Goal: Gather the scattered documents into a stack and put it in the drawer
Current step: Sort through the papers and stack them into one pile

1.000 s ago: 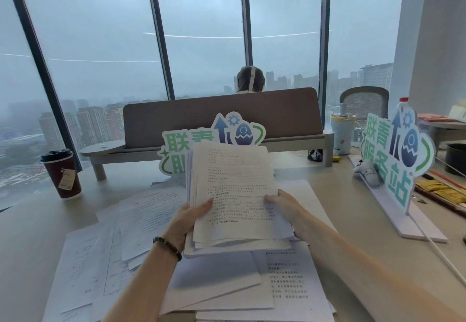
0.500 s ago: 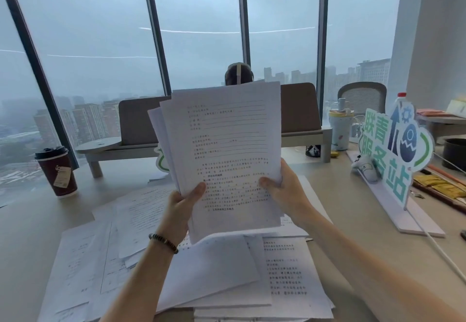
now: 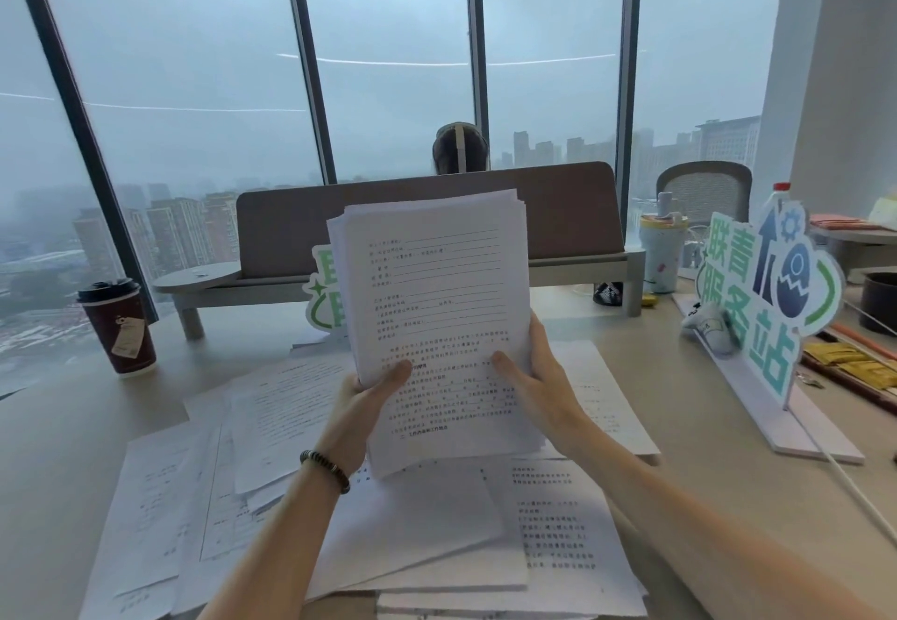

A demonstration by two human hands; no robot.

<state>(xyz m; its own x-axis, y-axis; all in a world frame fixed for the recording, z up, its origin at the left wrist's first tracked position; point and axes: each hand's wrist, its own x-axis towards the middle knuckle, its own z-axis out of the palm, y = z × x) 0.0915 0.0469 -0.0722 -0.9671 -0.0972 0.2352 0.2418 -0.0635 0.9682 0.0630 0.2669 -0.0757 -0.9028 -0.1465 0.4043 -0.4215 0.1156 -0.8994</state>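
I hold a stack of printed white documents [image 3: 437, 299] upright above the desk. My left hand [image 3: 361, 408] grips its lower left edge, thumb on the front page. My right hand [image 3: 539, 376] grips the lower right edge, thumb across the text. More loose documents [image 3: 272, 425] lie spread over the desk below and to the left, and several overlap near the front edge [image 3: 558, 537]. No drawer is in view.
A dark red paper cup [image 3: 119, 325] stands at the left. A green-and-white sign [image 3: 762, 308] on a white base stands at the right, a second sign [image 3: 325, 294] behind the stack. A tumbler [image 3: 662, 250], a desk divider [image 3: 568, 211] and a seated person [image 3: 458, 148] lie beyond.
The stack rose from lying tilted on the desk papers to upright in both hands, then dropped slightly lower with its sheets more squared together. Both hands kept their grip.
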